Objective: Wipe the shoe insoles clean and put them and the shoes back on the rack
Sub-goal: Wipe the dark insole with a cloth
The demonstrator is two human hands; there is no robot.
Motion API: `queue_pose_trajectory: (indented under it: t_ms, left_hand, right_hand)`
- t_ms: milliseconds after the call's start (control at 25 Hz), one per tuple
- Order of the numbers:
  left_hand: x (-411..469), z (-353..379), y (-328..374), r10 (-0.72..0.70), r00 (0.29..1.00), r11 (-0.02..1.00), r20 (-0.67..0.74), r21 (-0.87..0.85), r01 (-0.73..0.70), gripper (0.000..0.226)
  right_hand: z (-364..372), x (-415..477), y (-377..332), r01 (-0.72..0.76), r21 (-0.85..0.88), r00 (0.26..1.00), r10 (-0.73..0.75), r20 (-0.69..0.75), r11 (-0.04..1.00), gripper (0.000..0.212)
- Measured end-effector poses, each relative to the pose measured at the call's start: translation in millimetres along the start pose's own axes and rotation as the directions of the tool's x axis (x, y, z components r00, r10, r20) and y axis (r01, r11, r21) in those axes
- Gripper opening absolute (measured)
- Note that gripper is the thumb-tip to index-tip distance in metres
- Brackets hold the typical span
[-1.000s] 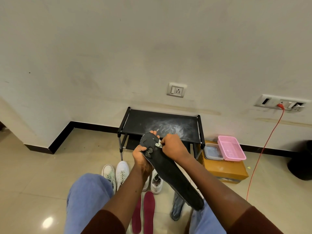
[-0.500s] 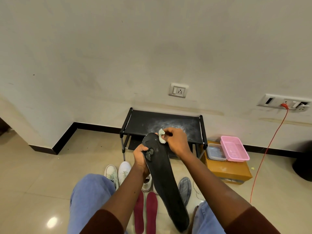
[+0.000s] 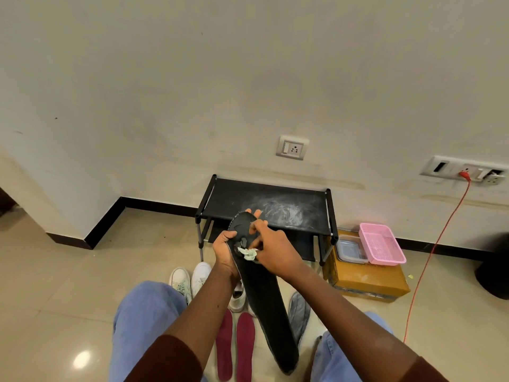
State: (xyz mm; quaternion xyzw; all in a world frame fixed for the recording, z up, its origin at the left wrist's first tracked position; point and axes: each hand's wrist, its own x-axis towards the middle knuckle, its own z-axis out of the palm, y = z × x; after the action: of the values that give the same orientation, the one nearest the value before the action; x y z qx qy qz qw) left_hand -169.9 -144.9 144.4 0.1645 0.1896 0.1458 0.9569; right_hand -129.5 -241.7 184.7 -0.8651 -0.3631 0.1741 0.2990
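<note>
The tiled floor (image 3: 82,285) carries everything here. Against the wall stands the low black rack (image 3: 234,197), its top shelf smeared with whitish dust and holding no shoes. Just to the right of it sits a cardboard box (image 3: 366,282) with a pink basket (image 3: 381,244) on top.

The long black insole (image 3: 264,304) is held up in front of the rack, its upper end over the shelf edge and its lower end hanging down between the person's knees. On the floor below lie white shoes (image 3: 180,279) and a pair of red insoles (image 3: 245,346), side by side and close together.

The left hand (image 3: 224,252) grips the black insole by its left edge near the upper end, fingers wrapped round behind it. The right hand (image 3: 275,249) pinches a crumpled pale wipe (image 3: 249,253) and presses it to the face of the insole.

The insole looks light, thin and bendy, so it would likely flop or fold if held only at one tip. It probably handles best when held close to the patch being rubbed, with fingers backing it from behind so the wipe has something firm to press against. The damp-looking wipe is soft and may shred under hard scrubbing.
</note>
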Motion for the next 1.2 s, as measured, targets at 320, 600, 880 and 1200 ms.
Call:
queue_pose_trajectory:
  t_ms: [320, 600, 880, 1200]
  left_hand:
    - [2, -6, -4, -0.107, 0.993, 0.984, -0.049, 0.141, 0.113, 0.046]
    - [13, -17, 1, -0.096, 0.974, 0.995, 0.204, 0.033, 0.091, 0.074]
    - [23, -28, -11, -0.095, 0.964, 0.995, 0.247, 0.007, 0.097, 0.081]
    - [22, -25, -3, -0.157, 0.969, 0.987, 0.191, -0.003, 0.161, 0.056]
  right_hand:
    - [6, 20, -1, -0.039, 0.077, 0.956, 0.059, -0.287, 0.996, 0.020]
    - [12, 1, -14, 0.107, -0.190, 0.991, -0.119, -0.056, 0.976, 0.031]
    - [-6, 0, -15, 0.059, -0.227, 0.988, -0.025, 0.152, 0.972, 0.036]
    - [5, 8, -17, 0.054, -0.202, 0.987, -0.083, -0.136, 0.978, 0.035]
